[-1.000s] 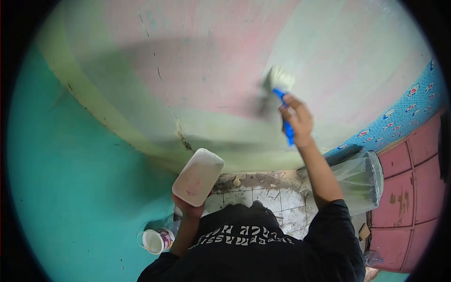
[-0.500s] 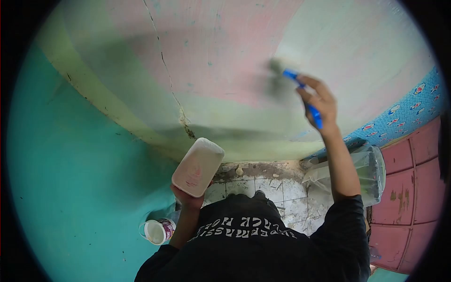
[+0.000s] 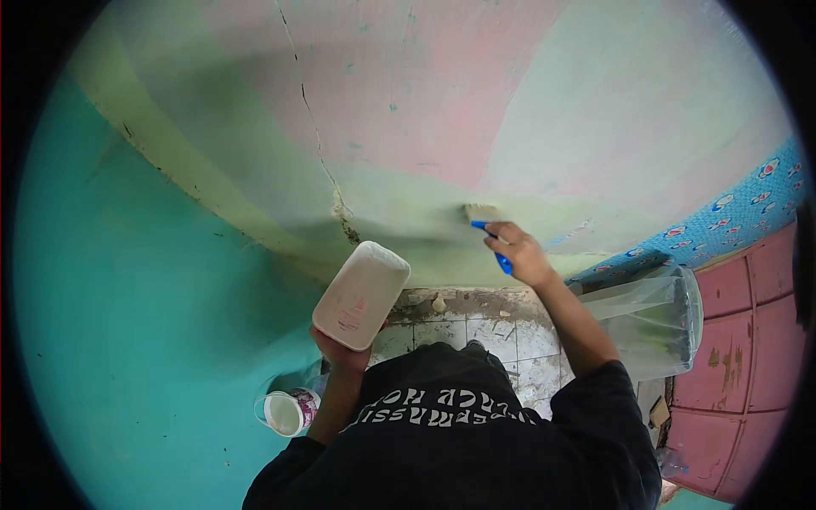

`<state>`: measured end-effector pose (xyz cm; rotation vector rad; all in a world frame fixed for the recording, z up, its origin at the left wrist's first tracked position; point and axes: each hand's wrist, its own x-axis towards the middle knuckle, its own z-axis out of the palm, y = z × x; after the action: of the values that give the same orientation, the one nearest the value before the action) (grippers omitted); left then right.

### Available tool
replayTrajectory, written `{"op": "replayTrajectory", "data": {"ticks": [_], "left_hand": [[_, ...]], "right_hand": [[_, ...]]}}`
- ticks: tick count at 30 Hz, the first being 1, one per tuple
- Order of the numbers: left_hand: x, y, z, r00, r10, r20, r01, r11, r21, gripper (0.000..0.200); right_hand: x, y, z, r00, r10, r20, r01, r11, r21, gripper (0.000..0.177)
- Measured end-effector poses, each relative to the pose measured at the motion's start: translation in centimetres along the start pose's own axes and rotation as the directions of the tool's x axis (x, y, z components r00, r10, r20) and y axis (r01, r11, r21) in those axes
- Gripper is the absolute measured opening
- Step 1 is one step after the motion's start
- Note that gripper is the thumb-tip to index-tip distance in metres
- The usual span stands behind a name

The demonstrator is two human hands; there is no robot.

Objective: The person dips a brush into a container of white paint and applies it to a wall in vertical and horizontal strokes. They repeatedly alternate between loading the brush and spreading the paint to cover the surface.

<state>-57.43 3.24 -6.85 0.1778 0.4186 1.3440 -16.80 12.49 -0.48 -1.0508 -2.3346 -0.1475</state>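
Note:
My right hand (image 3: pixel 520 252) is closed around the blue handle of a paintbrush (image 3: pixel 482 212), whose pale bristles are against the lower part of the painted wall (image 3: pixel 425 110). From below, my left hand (image 3: pixel 342 350) grips a whitish plastic tub (image 3: pixel 361 293), tilted so that its inside shows, with reddish marks near the bottom end. The wall carries patches of pink, pale green and grey-green. A dark crack (image 3: pixel 313 127) runs down it to a crumbled spot just above the tub.
A small white bucket (image 3: pixel 285 414) stands at lower left beside the turquoise wall (image 3: pixel 153 323). To the right are a plastic-wrapped bundle (image 3: pixel 654 323), a blue patterned strip (image 3: pixel 722 204) and pink panels (image 3: pixel 731 374). Debris lies on the white floor tiles (image 3: pixel 493 336).
My right hand has brought the brush down and slightly left, from the pink area to the lower green band. My left hand and the tub have hardly moved.

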Motion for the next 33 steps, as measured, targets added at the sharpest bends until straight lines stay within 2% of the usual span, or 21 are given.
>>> {"op": "replayTrajectory", "data": {"ticks": [3, 6, 8, 10, 12, 13, 14, 15, 17, 19, 22, 23, 25, 28, 30, 32, 33], "left_hand": [[0.1, 0.3, 0.5, 0.999, 0.001, -0.049, -0.001, 1.0, 0.015, 0.079], [0.3, 0.5, 1.1, 0.999, -0.022, -0.036, 0.021, 0.999, -0.027, 0.078], [0.4, 0.4, 1.0, 0.998, -0.03, -0.051, 0.029, 0.999, -0.023, 0.078], [0.6, 0.3, 1.0, 0.998, -0.028, -0.056, 0.028, 1.0, -0.012, 0.078], [0.5, 0.2, 1.1, 0.998, -0.019, -0.053, 0.019, 1.0, 0.011, 0.079], [0.6, 0.3, 0.9, 0.998, -0.012, -0.058, 0.013, 1.0, 0.018, 0.079], [0.7, 0.3, 0.7, 0.998, -0.008, -0.062, 0.009, 1.0, 0.027, 0.08], [0.7, 0.3, 0.5, 0.998, -0.005, -0.066, 0.008, 0.999, 0.036, 0.08], [0.8, 0.3, 0.3, 0.998, 0.009, -0.057, -0.006, 0.999, 0.049, 0.08], [0.9, 0.4, 0.3, 0.999, 0.013, -0.039, -0.012, 0.999, 0.048, 0.08], [1.0, 0.4, 0.3, 1.0, 0.01, -0.028, -0.009, 1.0, 0.017, 0.079], [1.0, 0.3, 0.3, 0.999, 0.011, -0.042, -0.011, 1.0, 0.002, 0.079], [1.3, 0.3, 0.7, 0.999, 0.016, -0.036, -0.017, 1.0, -0.01, 0.078], [1.0, 0.2, 1.0, 1.0, 0.026, -0.002, -0.026, 1.0, 0.004, 0.076], [1.2, 0.3, 0.6, 0.999, 0.033, -0.004, -0.033, 0.999, 0.026, 0.075], [1.0, 0.4, 1.2, 1.0, 0.018, -0.025, -0.018, 1.0, -0.006, 0.075], [0.8, 0.4, 1.5, 0.999, 0.009, -0.04, -0.009, 1.0, -0.022, 0.074]], "right_hand": [[3.5, 1.0, -5.9, 0.995, -0.032, -0.097, 0.026, 0.998, -0.065, 0.037], [8.5, -0.4, -14.2, 0.949, -0.048, -0.312, -0.005, 0.986, -0.168, 0.035], [10.9, -1.3, -17.0, 0.821, -0.196, -0.537, 0.028, 0.952, -0.305, 0.031], [11.9, -1.5, -17.1, 0.667, -0.322, -0.673, 0.024, 0.911, -0.412, 0.028], [11.1, -1.9, -15.0, 0.659, -0.231, -0.716, -0.035, 0.941, -0.336, 0.027], [9.9, -1.9, -13.1, 0.751, -0.055, -0.658, -0.062, 0.986, -0.154, 0.026], [8.4, -1.4, -10.5, 0.837, -0.058, -0.544, -0.109, 0.957, -0.269, 0.027], [6.9, -0.9, -7.8, 0.868, -0.109, -0.484, -0.032, 0.961, -0.273, 0.031], [4.1, -1.2, -3.1, 0.946, -0.064, -0.317, 0.01, 0.986, -0.168, 0.036], [2.2, -2.1, 0.0, 0.989, -0.015, -0.15, 0.004, 0.997, -0.075, 0.038], [1.1, -1.6, 2.0, 0.993, 0.059, 0.107, -0.068, 0.994, 0.081, 0.039], [1.0, -0.8, 2.0, 0.992, 0.05, 0.118, -0.058, 0.996, 0.071, 0.037], [3.3, -0.1, -1.3, 1.0, 0.031, -0.002, -0.031, 0.998, 0.055, 0.034], [8.8, 0.4, -10.4, 0.982, -0.038, -0.185, 0.044, 0.999, 0.025, 0.03], [12.1, 0.1, -16.6, 0.951, -0.128, -0.28, 0.104, 0.99, -0.1, 0.031], [14.4, -1.2, -21.4, 0.875, -0.181, -0.449, 0.067, 0.964, -0.258, 0.027], [15.5, -1.4, -22.8, 0.794, -0.237, -0.56, 0.048, 0.942, -0.331, 0.024]]}}
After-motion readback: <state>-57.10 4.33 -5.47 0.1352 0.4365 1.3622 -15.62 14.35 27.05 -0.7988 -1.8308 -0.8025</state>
